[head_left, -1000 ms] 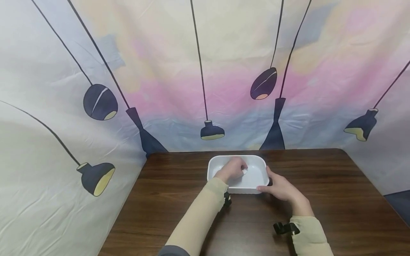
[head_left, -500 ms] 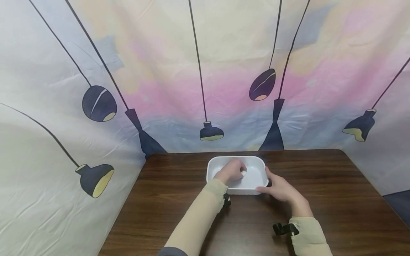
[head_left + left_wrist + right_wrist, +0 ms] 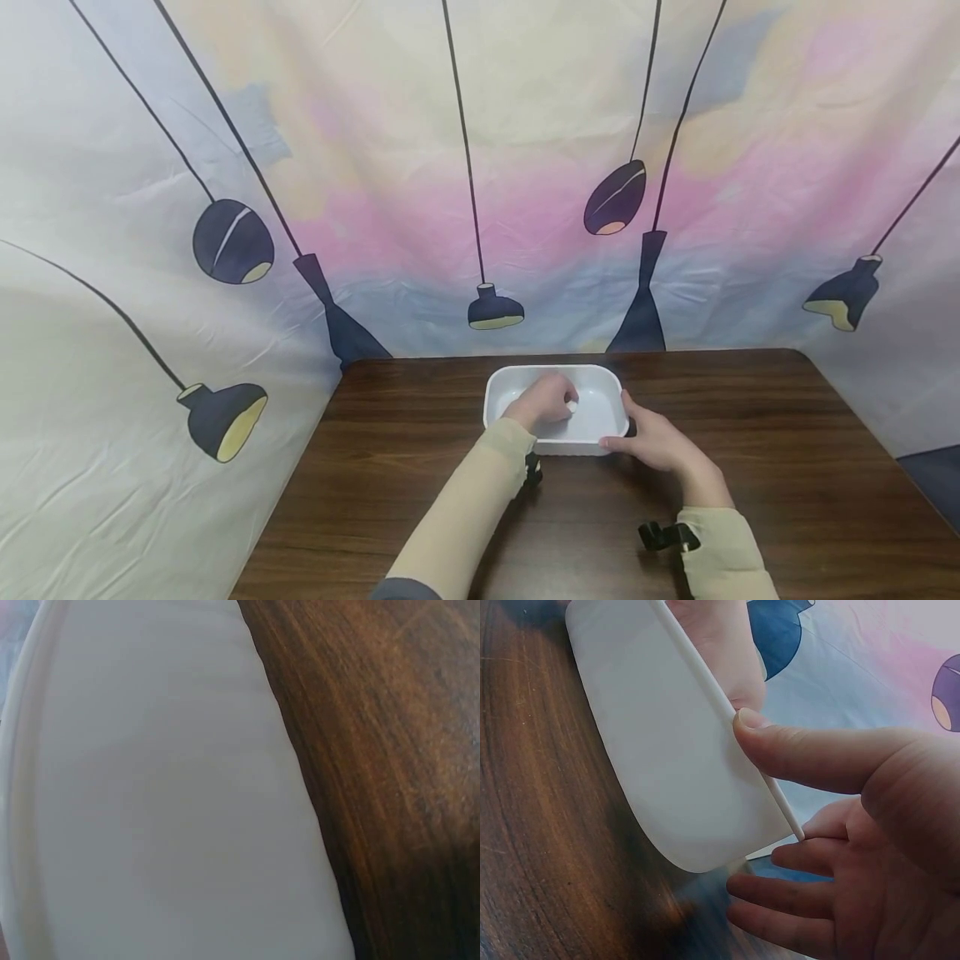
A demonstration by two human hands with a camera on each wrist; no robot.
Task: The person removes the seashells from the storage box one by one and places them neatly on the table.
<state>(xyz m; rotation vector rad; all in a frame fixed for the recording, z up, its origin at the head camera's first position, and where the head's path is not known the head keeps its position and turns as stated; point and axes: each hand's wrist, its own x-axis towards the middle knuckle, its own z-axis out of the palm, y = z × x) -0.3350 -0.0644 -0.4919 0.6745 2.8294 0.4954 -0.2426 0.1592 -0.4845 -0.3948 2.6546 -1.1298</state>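
A white rectangular plastic tray (image 3: 577, 448) with rounded corners and raised walls stands near the table's far edge. Inside it is my left hand (image 3: 546, 398), its fingers curled round a small white wad (image 3: 572, 407) against the tray floor. Most of the wad is hidden, so its kind is unclear. My right hand (image 3: 660, 437) grips the tray's right end. In the right wrist view its thumb (image 3: 802, 754) presses on the rim, and the other fingers spread past the corner. The left wrist view is filled by the tray's outer wall (image 3: 165, 787); no fingers show clearly there.
The dark wood-grain table (image 3: 420, 500) extends around the tray. Behind it hangs a pastel cloth (image 3: 390, 167) printed with dark lamps, close to the table's back edge. Black camera mounts (image 3: 667, 536) sit at both wrists, over pale sleeves (image 3: 465, 508).
Both hands and the tray keep their places. Only the head view shifts slightly, and the white wad under the left fingers moves barely at all.
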